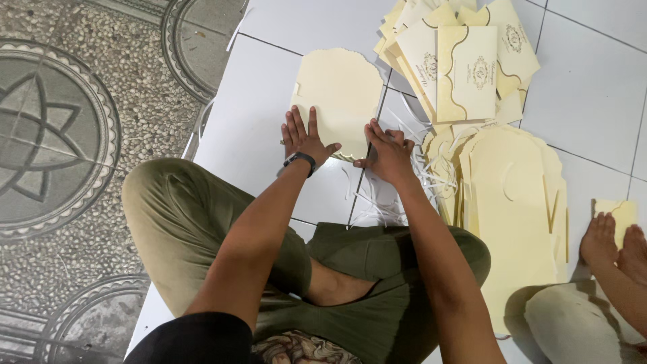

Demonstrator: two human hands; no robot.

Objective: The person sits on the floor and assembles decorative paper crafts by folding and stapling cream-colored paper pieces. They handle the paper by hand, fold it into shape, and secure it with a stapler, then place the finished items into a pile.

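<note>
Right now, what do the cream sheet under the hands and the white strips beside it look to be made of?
The cream sheet looks like matte card stock: it lies flat and stiff, with a cleanly cut scalloped edge and no gloss. The left hand presses flat on it; the right hand rests at its lower edge. The white strips look like thin paper, perhaps peeled backing, since they curl loosely.

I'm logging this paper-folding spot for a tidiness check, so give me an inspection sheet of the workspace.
Surface: white tiled floor, patterned pebble floor alongside.
Job's things: cream card sheet lying flat under both hands.
Clutter: white paper strips; stack of flat cream sheets; pile of folded printed envelopes.
Hands: left hand pressed flat on the sheet, black wristband; right hand at its lower edge.
Cables: nothing seen.
Surroundings: another person's feet beside a small cream card.
</note>
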